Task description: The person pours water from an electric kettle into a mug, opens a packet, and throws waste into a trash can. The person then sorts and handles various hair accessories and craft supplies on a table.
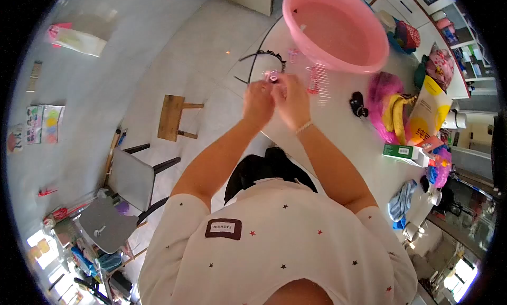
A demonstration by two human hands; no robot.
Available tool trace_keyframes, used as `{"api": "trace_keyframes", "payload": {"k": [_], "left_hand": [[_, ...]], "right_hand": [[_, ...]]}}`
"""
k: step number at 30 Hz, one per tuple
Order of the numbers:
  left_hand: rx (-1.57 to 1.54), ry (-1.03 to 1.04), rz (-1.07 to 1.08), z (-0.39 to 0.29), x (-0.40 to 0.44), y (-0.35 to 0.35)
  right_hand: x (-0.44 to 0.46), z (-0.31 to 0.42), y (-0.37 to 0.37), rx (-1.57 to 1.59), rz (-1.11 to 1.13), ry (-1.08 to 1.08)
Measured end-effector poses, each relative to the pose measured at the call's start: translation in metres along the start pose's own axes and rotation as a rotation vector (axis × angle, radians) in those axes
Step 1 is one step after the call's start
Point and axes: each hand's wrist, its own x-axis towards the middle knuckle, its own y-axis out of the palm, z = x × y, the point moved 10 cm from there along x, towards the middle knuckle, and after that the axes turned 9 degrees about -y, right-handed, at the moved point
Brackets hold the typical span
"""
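We've got the small pink piece (271,77) in hand near the tabletop's (334,133) left edge, so it's picked up but not set down yet. The pink spiky strip (313,84) farther right is untouched. Left hand (258,103) and right hand (293,103) both look to be pinching the piece, though blur hides the exact grip. Its visible end pokes toward the far edge; we can't tell the long axis.

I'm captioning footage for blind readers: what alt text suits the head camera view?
A person's left hand and right hand hold a small pink item between them at the edge of a white table. Beyond them sits a large pink basin; bananas lie to the right.
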Motion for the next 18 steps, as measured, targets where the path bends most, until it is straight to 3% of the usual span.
{"api": "trace_keyframes", "payload": {"k": [2, 5, 8, 10, 11, 14, 17, 18], "left_hand": [[-0.049, 0.118, 0.061, -0.016, -0.011, -0.001], [-0.118, 0.321, 0.238, -0.037, -0.024, -0.013], [-0.261, 0.518, 0.374, -0.034, -0.027, -0.023], [-0.367, 0.589, 0.400, -0.023, -0.025, -0.048], [-0.365, 0.575, 0.496, -0.004, -0.019, -0.048], [-0.327, 0.485, 0.753, 0.069, -0.007, -0.059], [-0.271, 0.328, 0.814, 0.131, 0.030, -0.073], [-0.293, 0.293, 0.768, 0.144, 0.045, -0.069]], "right_hand": [[0.028, -0.021, 0.011, -0.248, 0.038, 0.078], [0.058, -0.063, 0.058, -0.506, 0.449, 0.249], [0.065, -0.093, 0.093, -0.545, 0.826, 0.408], [0.069, -0.099, 0.101, -0.553, 0.925, 0.504], [0.070, -0.102, 0.105, -0.553, 0.967, 0.562], [0.066, -0.142, 0.102, -0.749, 0.477, 0.606], [0.053, -0.154, 0.130, -0.793, 0.992, 0.565], [0.065, -0.138, 0.117, -0.766, 0.900, 0.624]]}}
